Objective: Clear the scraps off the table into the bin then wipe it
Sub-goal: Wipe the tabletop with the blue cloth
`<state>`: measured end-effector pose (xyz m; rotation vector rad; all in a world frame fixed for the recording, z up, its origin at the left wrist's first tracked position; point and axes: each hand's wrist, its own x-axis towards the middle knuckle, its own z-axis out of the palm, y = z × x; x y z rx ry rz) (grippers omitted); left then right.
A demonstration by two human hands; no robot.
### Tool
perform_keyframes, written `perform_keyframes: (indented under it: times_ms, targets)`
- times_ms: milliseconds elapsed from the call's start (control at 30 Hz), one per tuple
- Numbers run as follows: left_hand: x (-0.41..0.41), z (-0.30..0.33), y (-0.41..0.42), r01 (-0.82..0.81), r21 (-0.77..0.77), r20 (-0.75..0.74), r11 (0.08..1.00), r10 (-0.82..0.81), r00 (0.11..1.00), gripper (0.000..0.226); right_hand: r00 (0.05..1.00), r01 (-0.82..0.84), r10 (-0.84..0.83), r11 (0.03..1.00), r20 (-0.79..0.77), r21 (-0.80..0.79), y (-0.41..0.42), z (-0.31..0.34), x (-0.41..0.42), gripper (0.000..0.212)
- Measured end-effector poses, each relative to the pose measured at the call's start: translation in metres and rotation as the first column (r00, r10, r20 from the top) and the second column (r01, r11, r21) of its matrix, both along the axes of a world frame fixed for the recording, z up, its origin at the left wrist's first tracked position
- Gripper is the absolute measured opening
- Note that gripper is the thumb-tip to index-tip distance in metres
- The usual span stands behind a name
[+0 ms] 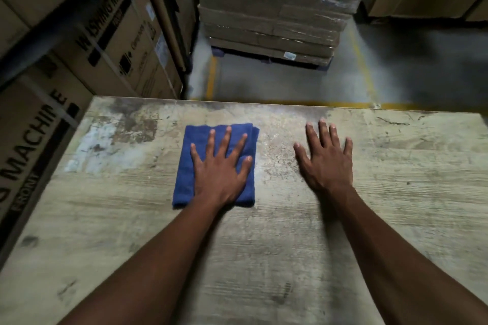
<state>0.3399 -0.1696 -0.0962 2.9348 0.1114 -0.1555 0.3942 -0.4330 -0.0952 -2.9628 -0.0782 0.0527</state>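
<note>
Your left hand (220,166) is pressed flat, fingers spread, on the folded blue cloth (184,166), long axis running near-to-far; your right hand (326,159) lies flat and empty, probably resting on the table (396,192) just right.

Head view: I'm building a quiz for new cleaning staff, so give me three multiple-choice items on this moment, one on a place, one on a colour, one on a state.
1. Where does the cloth lie?
A. on the table under the left hand
B. on the floor by the pallet
C. draped over a carton

2. What colour is the cloth?
A. red
B. blue
C. white

3. How is the right hand?
A. gripping the cloth
B. clenched in a fist
C. flat on the table with fingers spread

Answers:
1 A: the left hand presses flat on the folded cloth on the table.
2 B: the cloth is plainly blue.
3 C: the right hand lies open on bare wood, apart from the cloth.
</note>
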Motion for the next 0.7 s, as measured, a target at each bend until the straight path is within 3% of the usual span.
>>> perform_keyframes:
  times_ms: [200, 367, 533, 700]
  targets:
    - [-0.035, -0.005, 0.017, 0.006, 0.01, 0.019, 1.0, -0.006, 1.0, 0.066, 0.996, -0.084, 0.083, 0.995, -0.033, -0.044, 0.014, 0.001, -0.018, 0.079]
    - [0.021, -0.007, 0.025, -0.018, 0.008, 0.031, 1.0, 0.018, 0.999, 0.066, 0.998, -0.05, 0.05, 0.999, -0.031, -0.008, 0.05, -0.004, -0.005, 0.089]
    - [0.11, -0.005, 0.05, -0.059, 0.007, 0.042, 0.998, 0.058, 0.997, 0.066, 1.0, -0.03, 0.03, 1.0, 0.0, 0.0, 0.062, -0.011, 0.007, 0.084]
    - [0.125, -0.004, 0.059, -0.041, 0.009, 0.03, 0.999, 0.041, 0.999, 0.068, 0.999, -0.029, 0.029, 1.0, 0.017, -0.01, 0.061, -0.01, 0.006, 0.081]
